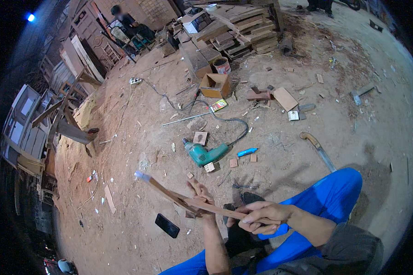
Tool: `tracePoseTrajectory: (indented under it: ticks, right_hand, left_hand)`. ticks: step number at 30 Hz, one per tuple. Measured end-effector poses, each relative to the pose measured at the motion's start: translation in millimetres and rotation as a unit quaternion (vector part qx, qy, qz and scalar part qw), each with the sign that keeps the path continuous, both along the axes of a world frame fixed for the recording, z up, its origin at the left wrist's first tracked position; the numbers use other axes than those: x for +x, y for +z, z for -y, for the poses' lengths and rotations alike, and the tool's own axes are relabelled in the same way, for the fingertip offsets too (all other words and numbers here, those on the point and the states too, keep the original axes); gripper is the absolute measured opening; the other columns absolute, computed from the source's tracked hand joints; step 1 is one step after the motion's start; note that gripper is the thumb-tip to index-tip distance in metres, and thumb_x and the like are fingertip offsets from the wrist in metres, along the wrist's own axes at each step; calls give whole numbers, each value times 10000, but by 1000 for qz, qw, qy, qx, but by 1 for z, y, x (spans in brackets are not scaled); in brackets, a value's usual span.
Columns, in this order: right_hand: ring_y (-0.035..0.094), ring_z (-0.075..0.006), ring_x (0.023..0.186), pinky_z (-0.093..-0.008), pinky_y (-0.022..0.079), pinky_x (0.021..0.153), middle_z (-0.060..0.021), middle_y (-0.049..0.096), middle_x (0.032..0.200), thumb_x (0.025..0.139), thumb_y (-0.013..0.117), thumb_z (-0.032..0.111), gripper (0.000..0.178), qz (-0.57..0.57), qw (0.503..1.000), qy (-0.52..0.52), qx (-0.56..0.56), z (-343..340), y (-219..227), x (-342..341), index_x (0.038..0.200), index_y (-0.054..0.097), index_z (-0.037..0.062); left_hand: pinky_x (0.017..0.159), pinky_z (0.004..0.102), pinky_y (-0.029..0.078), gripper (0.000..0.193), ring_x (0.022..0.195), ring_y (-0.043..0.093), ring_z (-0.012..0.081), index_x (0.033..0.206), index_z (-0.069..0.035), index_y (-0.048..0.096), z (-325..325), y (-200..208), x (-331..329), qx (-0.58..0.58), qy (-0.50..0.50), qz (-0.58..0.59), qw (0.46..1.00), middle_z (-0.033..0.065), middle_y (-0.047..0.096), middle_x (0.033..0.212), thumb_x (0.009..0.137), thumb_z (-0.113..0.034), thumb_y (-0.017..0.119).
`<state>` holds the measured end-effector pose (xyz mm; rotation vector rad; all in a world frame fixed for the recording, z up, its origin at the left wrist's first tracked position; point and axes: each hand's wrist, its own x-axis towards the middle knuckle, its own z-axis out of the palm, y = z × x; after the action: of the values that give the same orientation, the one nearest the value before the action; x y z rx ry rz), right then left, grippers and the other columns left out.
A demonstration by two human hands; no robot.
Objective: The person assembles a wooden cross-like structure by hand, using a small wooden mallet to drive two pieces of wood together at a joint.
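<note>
A long, thin piece of wood (170, 195) slants across in front of me, its far left end pale and blurred. It looks like two strips meeting at a narrow angle near my left hand (201, 195). That hand is around the middle of the wood, its fingers bent and partly raised behind it; the thumb is hard to make out. My right hand (261, 215) is closed round the right end, above my blue-trousered leg. Beyond the hands, a green corded drill (202, 153) lies on the dirt floor, with a blue marker-like tube (248, 151) beside it.
A black phone (167, 225) lies left of my left forearm. A curved-handled saw or blade (319, 149) is by my right knee. Farther off are a cardboard box (214, 85), a hammer (362, 94), stacked planks (243, 30), a wooden trestle (69, 114) and a seated person (131, 25).
</note>
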<state>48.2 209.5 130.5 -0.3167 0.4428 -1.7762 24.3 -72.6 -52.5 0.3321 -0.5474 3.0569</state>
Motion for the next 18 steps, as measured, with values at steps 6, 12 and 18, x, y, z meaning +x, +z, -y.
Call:
tracePoseTrajectory:
  ticks: [6, 12, 18]
  right_hand:
    - [366, -39, 373, -195, 306, 289, 15, 369, 679, 1006, 486, 224, 403, 31, 997, -61, -38, -11, -10, -11, 1326, 431, -16]
    - [360, -39, 383, -195, 287, 294, -1, 372, 676, 988, 500, 195, 408, -3, 992, -124, -36, -24, 2, -15, 1313, 445, -45]
    - [355, -37, 384, -194, 286, 297, 3, 370, 676, 985, 488, 172, 392, -30, 994, -101, -2, -15, -7, -17, 1314, 446, -37]
  left_hand:
    - [945, 473, 518, 510, 1230, 528, 328, 1322, -56, 506, 7, 31, 9, -139, 42, 61, 987, 138, 560, 1353, 917, -344, 620]
    - [962, 494, 531, 445, 1212, 546, 381, 1331, -15, 517, -28, 58, 7, -179, 69, 131, 973, 201, 559, 1333, 923, -177, 589]
    - [913, 377, 567, 449, 1238, 518, 316, 1336, 8, 504, -19, 38, 5, -141, 42, 116, 982, 198, 533, 1359, 927, -152, 598]
